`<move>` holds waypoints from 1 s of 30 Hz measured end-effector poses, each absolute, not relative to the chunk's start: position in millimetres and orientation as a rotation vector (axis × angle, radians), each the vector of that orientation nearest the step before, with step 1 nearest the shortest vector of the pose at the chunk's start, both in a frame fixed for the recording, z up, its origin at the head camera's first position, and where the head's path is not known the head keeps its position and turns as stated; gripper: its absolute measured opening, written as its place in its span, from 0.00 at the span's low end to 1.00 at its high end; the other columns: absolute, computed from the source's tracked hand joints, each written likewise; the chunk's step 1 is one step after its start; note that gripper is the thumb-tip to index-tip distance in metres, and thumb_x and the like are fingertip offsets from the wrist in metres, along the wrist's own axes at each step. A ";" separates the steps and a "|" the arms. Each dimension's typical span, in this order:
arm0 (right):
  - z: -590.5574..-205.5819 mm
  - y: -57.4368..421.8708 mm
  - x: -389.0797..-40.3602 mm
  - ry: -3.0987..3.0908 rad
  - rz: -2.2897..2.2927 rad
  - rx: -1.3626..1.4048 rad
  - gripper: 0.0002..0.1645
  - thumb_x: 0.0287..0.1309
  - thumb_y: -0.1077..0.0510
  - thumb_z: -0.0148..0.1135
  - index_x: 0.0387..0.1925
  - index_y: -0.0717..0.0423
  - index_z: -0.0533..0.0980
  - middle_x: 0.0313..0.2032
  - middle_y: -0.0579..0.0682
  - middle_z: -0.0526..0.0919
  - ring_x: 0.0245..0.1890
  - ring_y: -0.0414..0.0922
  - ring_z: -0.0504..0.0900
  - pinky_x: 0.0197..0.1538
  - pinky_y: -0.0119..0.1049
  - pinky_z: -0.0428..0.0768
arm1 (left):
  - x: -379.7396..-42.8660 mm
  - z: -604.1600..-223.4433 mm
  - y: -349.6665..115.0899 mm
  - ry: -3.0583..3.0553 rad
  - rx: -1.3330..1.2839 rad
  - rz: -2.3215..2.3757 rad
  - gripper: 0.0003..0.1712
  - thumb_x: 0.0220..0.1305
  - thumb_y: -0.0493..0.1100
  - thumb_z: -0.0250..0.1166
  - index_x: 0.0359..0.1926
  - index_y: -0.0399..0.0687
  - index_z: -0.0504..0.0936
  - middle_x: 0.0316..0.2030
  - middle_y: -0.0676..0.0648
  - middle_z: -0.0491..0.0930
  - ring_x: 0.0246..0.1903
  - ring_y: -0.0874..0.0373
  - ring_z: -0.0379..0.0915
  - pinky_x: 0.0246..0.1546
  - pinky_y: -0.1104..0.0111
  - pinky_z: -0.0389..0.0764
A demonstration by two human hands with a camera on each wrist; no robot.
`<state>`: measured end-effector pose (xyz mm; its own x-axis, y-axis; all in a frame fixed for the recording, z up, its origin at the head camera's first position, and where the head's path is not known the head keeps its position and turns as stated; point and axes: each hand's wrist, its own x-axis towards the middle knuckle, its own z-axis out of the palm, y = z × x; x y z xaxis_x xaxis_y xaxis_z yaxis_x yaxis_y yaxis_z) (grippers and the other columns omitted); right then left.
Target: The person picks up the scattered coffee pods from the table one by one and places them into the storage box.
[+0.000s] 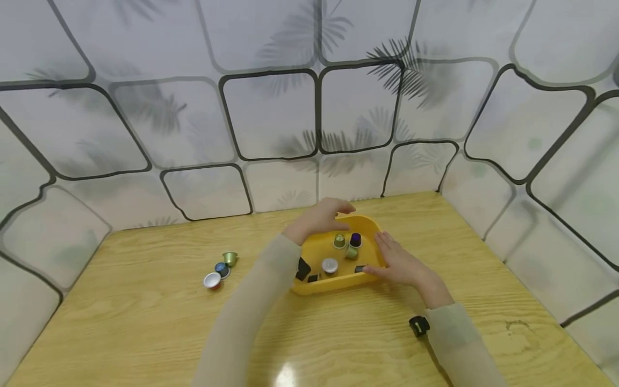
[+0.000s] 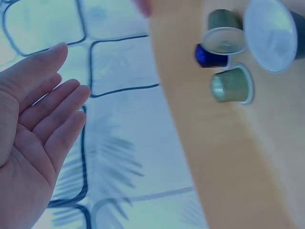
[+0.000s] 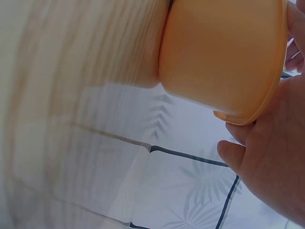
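Note:
A yellow tray (image 1: 309, 288) holds several small coffee capsules. Among them are a gold-green capsule (image 1: 339, 241), a dark purple one (image 1: 355, 239), a green one lying on its side (image 1: 351, 253) and one with its pale lid up (image 1: 330, 265). Above the tray's left side hovers my left hand (image 1: 321, 219), its fingers loosely bent, thumb apart, nothing between them. My right hand (image 1: 398, 262) rests on the tray's right rim with fingers extended, its thumb over the front corner. In the right wrist view, fingertips touch the tray's outer rim (image 3: 269, 98).
Left of the tray, a green capsule (image 1: 230, 259), a blue capsule (image 1: 222, 269) and a red capsule with a white lid (image 1: 212, 280) stand close together on the wooden table (image 1: 145, 322). Patterned cloth walls (image 1: 275, 183) border the table. A black device (image 1: 419, 325) sits by my right cuff.

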<state>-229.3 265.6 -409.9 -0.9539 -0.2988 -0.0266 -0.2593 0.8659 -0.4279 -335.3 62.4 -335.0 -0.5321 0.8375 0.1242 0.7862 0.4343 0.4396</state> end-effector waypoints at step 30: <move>-409.6 263.6 -227.3 2.939 -0.660 -0.444 0.59 0.51 0.30 0.48 0.63 0.73 0.42 0.64 0.68 0.39 0.64 0.60 0.38 0.61 0.55 0.43 | -296.1 -348.1 -57.9 2.738 1.190 1.080 0.25 0.55 0.42 0.64 0.53 0.36 0.71 0.51 0.41 0.72 0.51 0.50 0.67 0.50 0.64 0.69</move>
